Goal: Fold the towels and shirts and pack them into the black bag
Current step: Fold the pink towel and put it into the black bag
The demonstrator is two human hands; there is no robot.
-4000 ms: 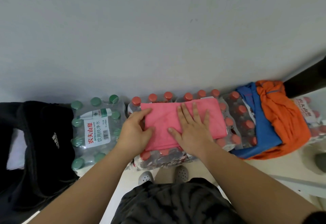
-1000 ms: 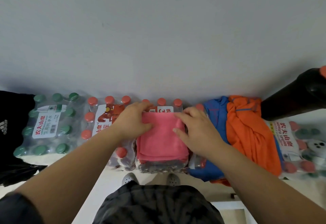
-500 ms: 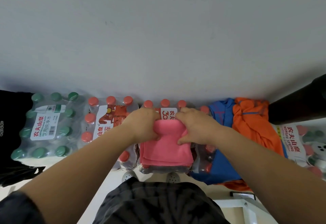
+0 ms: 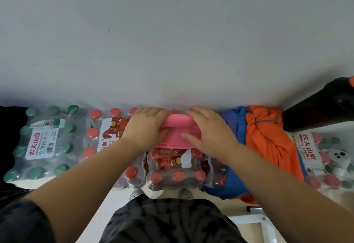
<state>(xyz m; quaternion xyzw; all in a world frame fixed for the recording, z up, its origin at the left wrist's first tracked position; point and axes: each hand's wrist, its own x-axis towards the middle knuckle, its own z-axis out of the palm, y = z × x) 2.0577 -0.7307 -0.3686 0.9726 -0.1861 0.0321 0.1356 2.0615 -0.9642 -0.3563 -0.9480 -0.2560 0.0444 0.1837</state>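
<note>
Head view: shrink-wrapped bottle packs [image 4: 172, 172] span mid-frame, with the black bag [image 4: 9, 120] at the left edge. An orange shirt [image 4: 268, 139] and a blue shirt [image 4: 236, 126] lie heaped right of centre. At centre, the left hand [image 4: 145, 127] and right hand [image 4: 210, 129] grip the folded pink towel [image 4: 178, 129] by its sides.

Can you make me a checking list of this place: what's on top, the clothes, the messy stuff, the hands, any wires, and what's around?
Surface: shrink-wrapped water bottles, a green-capped pack and a red-capped pack, against the wall.
Job's things: folded pink towel over the red-capped pack; blue shirt and orange shirt heaped unfolded to its right; black bag at the left edge, mostly out of view.
Clutter: white device on the far-right pack; cannot tell what it is.
Hands: left hand and right hand both grip the pink towel.
Cables: nothing seen.
Surroundings: grey wall; dark object at upper right.
</note>
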